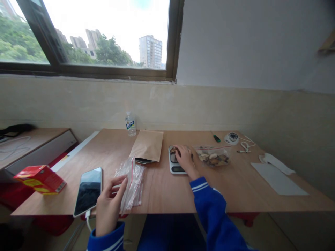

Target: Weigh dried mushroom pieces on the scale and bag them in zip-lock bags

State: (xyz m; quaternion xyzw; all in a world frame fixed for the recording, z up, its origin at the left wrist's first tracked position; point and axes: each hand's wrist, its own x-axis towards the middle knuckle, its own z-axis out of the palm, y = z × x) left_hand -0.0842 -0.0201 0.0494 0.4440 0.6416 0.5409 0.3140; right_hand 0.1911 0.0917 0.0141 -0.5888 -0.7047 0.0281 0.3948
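Note:
My left hand (109,202) rests at the table's near edge, fingers spread on a stack of clear zip bags with red seals (131,183). My right hand (184,158) lies over a small white kitchen scale (176,164), fingers curled around brownish pieces on its platform. Just right of the scale lies a filled clear zip bag (213,157) holding several brown and pale pieces. A brown paper envelope (148,144) lies left of the scale, with a dark object poking out from under it.
A smartphone (88,190) with a cable lies at the front left, beside a red box (40,179). At the back stand a water bottle (130,124), a green item (216,138), a round white device (231,138). Grey sheets (278,177) lie at right.

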